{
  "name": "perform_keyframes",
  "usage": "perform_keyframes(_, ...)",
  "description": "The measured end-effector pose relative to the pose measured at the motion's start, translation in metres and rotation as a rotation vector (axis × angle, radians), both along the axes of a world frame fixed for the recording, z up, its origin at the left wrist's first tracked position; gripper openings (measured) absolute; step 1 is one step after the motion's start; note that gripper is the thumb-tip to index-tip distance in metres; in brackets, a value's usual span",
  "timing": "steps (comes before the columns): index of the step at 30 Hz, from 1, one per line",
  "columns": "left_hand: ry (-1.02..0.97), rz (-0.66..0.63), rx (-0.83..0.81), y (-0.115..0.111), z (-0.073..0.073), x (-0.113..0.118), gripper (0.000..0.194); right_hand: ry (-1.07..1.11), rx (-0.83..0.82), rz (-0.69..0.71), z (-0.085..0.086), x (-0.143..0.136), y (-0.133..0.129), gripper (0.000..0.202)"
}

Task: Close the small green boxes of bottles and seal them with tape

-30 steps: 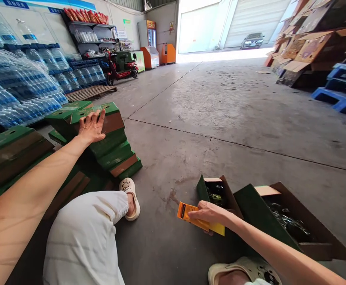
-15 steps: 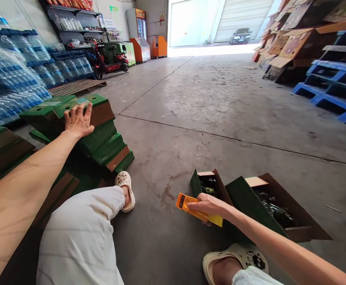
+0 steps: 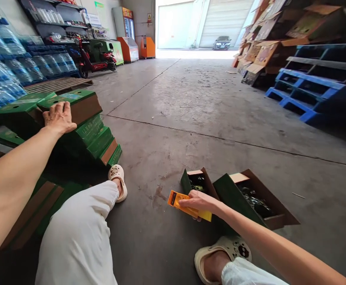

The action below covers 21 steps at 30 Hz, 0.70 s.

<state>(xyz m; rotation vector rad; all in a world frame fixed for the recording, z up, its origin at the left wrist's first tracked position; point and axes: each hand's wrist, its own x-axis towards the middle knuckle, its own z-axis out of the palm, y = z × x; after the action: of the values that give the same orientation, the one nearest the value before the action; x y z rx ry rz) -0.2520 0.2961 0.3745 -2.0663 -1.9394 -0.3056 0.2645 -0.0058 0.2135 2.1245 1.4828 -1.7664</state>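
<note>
At the frame's left, the green box (image 3: 85, 107) lies under the nearer left hand (image 3: 58, 118), fingers loosely extended and clasping nothing visible, while low right of centre the right hand (image 3: 199, 202) grips an orange tool (image 3: 175, 198) slanting up-left.

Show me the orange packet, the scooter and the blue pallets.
Orange packet (image 3: 175, 199): head view, on its orange end.
Scooter (image 3: 103, 65): head view, on its red lower body.
Blue pallets (image 3: 312, 78): head view, on a blue board of the stack.
</note>
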Motion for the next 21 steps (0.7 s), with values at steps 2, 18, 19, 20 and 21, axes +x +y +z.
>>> perform_keyframes(2,-0.004,0.019,-0.013,0.008,0.0,0.0,0.087,0.015,-0.012,0.004,-0.003,0.004,0.0,0.041)
perform_keyframes(18,-0.01,0.053,-0.091,0.038,0.003,0.006,0.098,0.048,-0.04,-0.055,0.003,0.023,-0.001,0.044)
perform_keyframes(19,-0.014,0.048,-0.097,0.037,0.003,0.007,0.099,0.054,-0.031,-0.067,0.004,0.025,-0.002,0.045)
perform_keyframes(20,-0.018,0.045,-0.097,0.037,0.003,0.008,0.101,0.053,-0.018,-0.079,0.005,0.027,-0.002,0.047)
perform_keyframes(21,-0.02,0.039,-0.096,0.037,0.002,0.009,0.102,0.043,-0.001,-0.089,0.005,0.028,-0.002,0.048)
